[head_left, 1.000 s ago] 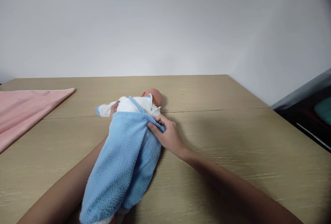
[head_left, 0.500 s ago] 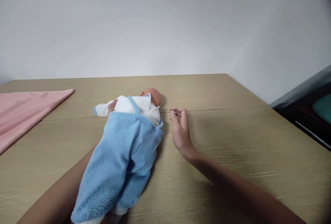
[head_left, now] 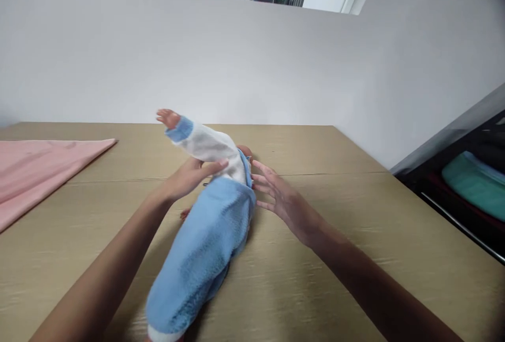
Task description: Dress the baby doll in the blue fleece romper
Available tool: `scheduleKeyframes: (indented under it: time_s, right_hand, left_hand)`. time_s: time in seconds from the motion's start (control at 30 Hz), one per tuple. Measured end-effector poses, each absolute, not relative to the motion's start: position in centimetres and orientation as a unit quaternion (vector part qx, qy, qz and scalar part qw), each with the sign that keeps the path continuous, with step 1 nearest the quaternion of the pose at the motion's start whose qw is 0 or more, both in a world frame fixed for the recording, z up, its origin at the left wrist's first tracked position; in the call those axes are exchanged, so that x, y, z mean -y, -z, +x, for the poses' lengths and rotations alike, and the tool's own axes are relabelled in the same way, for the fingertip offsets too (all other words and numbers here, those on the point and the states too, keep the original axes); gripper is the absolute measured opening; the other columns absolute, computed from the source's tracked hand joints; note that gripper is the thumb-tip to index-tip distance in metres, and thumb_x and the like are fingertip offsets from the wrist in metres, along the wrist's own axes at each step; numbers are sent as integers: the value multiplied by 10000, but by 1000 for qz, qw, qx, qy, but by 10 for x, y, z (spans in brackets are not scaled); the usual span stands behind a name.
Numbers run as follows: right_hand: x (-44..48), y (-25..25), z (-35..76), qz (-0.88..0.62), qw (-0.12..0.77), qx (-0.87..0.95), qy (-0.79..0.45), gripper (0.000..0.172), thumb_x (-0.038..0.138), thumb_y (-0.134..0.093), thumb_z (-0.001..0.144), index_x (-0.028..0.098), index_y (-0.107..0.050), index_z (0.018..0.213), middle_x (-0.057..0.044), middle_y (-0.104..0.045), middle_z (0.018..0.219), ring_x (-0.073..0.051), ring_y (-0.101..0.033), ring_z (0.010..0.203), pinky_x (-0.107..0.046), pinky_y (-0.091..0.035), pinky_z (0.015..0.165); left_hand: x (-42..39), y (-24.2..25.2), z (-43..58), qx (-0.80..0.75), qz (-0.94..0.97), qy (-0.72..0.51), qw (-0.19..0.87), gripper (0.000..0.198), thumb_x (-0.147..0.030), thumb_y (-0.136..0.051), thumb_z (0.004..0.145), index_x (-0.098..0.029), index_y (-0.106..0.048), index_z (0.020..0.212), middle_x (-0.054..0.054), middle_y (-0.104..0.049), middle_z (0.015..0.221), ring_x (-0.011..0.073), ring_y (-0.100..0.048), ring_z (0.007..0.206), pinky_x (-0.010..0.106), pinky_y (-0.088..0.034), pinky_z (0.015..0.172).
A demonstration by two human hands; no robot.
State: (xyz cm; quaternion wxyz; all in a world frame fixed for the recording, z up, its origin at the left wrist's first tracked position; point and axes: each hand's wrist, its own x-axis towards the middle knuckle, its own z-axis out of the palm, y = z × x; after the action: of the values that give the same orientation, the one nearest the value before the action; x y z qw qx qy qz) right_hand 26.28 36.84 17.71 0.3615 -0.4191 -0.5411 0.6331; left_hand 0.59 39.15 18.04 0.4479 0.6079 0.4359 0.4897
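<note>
A baby doll (head_left: 211, 215) in a white top and fuzzy blue trousers lies tipped on its side on the table, feet toward me. One of its sleeved arms (head_left: 205, 142) sticks up to the left with a blue cuff; its head shows only as a small strip at the far end. My left hand (head_left: 193, 176) grips the doll's front near the armpit, thumb on the white top and the other fingers hidden. At the doll's back is my right hand (head_left: 278, 194), fingers spread, the tips at or just touching the blue edging.
Left on the wooden table (head_left: 315, 152) lies a pink cloth (head_left: 43, 173). A pale partition wall (head_left: 236, 63) rises behind the table. At the right, beyond the table edge, a dark open case or shelf holds folded green cloth (head_left: 473, 184).
The doll has rolled from lying flat onto its side, its arm now raised. My left hand has come into view at its front. My right hand has gone from pinched to spread, against the doll's back.
</note>
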Motion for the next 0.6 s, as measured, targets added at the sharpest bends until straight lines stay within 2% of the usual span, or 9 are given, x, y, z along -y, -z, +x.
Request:
scheduleKeyframes:
  time_s: [0.13,0.23,0.27,0.33,0.4,0.47,0.53,0.6]
  right_hand:
    - [-365,-184,273,-458,348,486,-658,685,769,-483,1001,359,-597,1537,-117,-664,1534,-348,-644,1382,-562,-573,1053]
    - [-359,-190,281,-485,338,435,-679,738,815,-461,973,309,-639,1480,-133,-710,1446,-342,-696,1280,-499,-610,972]
    - [-357,-192,285,-489,334,426,-684,736,820,-464,964,303,-660,1450,-130,-728,1404,-336,-710,1236,-479,-619,939]
    - [-354,-196,291,-485,325,418,-696,705,815,-486,954,296,-698,1382,-115,-754,1320,-313,-726,1157,-447,-626,900]
    - [-353,-200,300,-470,315,422,-708,670,809,-490,954,274,-734,1274,-109,-783,1175,-292,-741,1040,-434,-630,865]
    - [-354,-200,310,-460,303,436,-711,668,830,-466,951,246,-752,1107,-98,-779,940,-280,-738,869,-438,-632,806]
    - [-357,-195,323,-468,293,451,-701,686,872,-458,927,244,-736,914,-63,-701,689,-267,-694,694,-432,-623,722]
    - [-362,-185,335,-492,309,456,-674,661,877,-519,899,256,-717,787,-39,-629,564,-258,-659,613,-417,-610,665]
  left_hand:
    - [-364,-194,12,-435,707,-323,456,599,-536,-907,787,-249,-765,1293,80,-801,1307,427,-639,1401,525,-418,1283]
    - [-344,-202,25,-386,746,-276,468,819,-549,-922,767,-245,-667,1483,98,-756,1400,444,-582,1468,567,-387,1308]
    - [-339,-204,28,-370,763,-271,455,951,-543,-941,749,-244,-581,1576,112,-689,1510,447,-496,1545,580,-337,1335]
    - [-332,-206,31,-352,795,-260,420,1206,-538,-976,717,-267,-361,1718,123,-434,1750,434,-255,1675,593,-213,1378]
    - [-331,-203,26,-350,810,-251,399,1293,-561,-968,732,-307,-226,1761,83,-181,1853,398,-84,1716,572,-134,1396]
    - [-335,-193,17,-376,800,-252,394,1141,-604,-884,828,-341,-264,1749,42,-149,1862,358,-105,1720,531,-137,1400]
    - [-342,-176,7,-436,773,-263,379,878,-649,-741,941,-332,-409,1689,59,-297,1824,344,-245,1691,511,-195,1386]
    - [-351,-154,0,-510,739,-278,341,716,-691,-618,996,-282,-557,1580,119,-474,1724,364,-373,1626,525,-253,1350]
